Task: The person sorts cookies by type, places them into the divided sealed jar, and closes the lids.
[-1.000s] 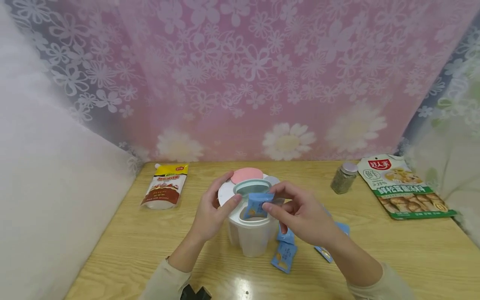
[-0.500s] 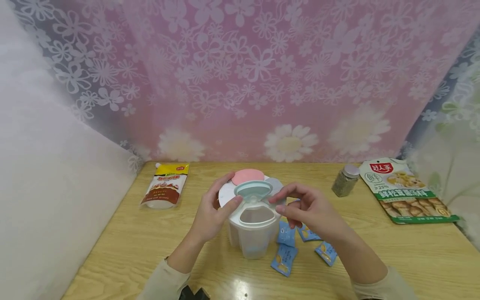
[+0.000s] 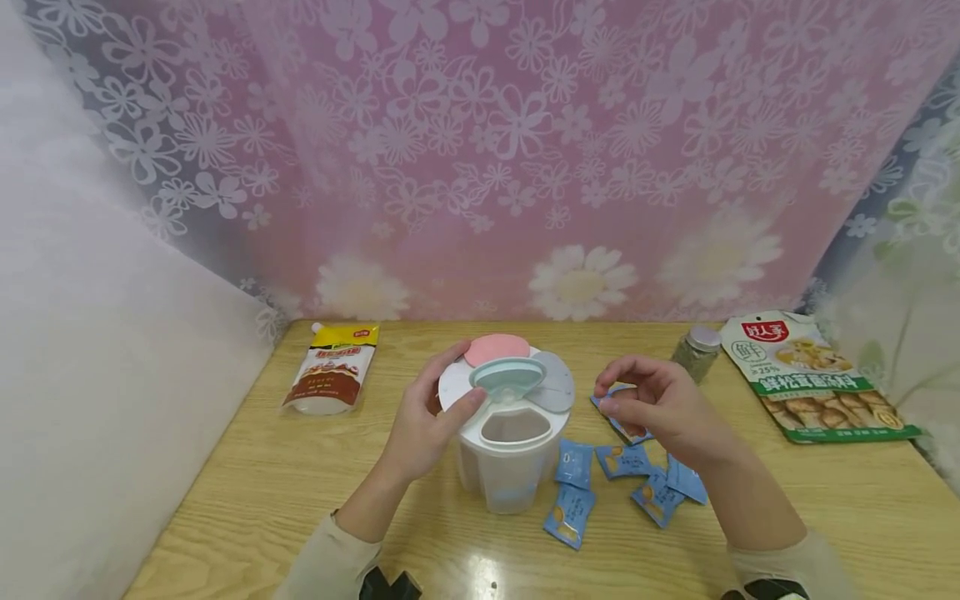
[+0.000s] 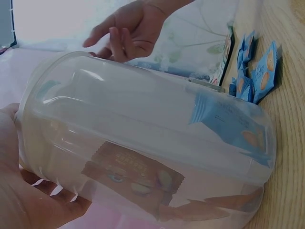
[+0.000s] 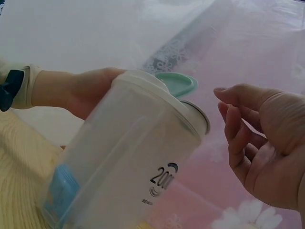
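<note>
A clear plastic storage container with a white lid stands on the table. The lid has pink, grey and mint flaps; the mint flap is raised beside an uncovered opening. My left hand grips the container's upper side, thumb on the lid. Inside, a blue packet and brown packets lie in separate compartments. My right hand hovers to the right, fingers loosely bent and holding nothing. Below it are several blue snack packets, one blue packet partly hidden behind its fingers.
At the back left lies a yellow, white and brown pouch. A small glass jar with a pale cap stands at the back right, near a green-and-white seasoning bag. A floral curtain hangs behind the table.
The blue packet that my right hand pinched over the opening has dropped into the container. My right hand has then moved right, away from the lid. My left hand has stayed in place.
</note>
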Motion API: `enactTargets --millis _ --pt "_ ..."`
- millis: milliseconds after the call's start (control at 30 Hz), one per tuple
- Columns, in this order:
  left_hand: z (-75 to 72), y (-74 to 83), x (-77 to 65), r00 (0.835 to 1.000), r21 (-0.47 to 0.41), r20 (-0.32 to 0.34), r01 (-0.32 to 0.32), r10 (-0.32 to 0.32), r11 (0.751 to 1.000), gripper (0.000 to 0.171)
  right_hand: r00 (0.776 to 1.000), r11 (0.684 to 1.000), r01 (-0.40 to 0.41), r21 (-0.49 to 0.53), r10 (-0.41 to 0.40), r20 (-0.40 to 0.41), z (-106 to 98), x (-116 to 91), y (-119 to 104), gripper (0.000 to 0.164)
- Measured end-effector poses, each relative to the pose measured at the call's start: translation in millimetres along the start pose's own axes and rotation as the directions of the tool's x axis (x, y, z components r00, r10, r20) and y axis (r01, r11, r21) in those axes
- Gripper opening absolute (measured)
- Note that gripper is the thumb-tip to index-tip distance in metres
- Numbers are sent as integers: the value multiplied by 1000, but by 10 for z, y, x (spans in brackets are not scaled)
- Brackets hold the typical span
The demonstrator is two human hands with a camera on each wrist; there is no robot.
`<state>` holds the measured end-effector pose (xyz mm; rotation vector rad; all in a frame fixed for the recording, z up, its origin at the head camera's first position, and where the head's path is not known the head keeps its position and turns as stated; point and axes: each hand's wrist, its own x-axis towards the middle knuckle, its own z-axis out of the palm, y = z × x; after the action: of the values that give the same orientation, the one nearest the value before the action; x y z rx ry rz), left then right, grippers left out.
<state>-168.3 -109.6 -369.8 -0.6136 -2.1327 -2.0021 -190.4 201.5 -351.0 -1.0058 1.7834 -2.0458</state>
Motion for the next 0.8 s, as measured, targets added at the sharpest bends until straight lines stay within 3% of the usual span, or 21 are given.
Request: enactTargets --millis 267,367,567,800 --pt "30 -21 8 1000 -7 1 9 -9 1000 62 991 995 -28 -94 40 126 -364 -75 105 36" --pt "42 -19 10 1000 -10 4 24 -24 1000 62 988 987 -49 -152 70 135 -492 -98 158 35" --pt "40 -5 12 1000 -5 -7 21 -21 1000 63 990 948 -116 -297 134 40 -710 -118 291 30" --pt "14 -7 9 1000 -15 -7 19 -19 1000 62 968 887 -249 -389 244 -62 -891 -149 511 31"
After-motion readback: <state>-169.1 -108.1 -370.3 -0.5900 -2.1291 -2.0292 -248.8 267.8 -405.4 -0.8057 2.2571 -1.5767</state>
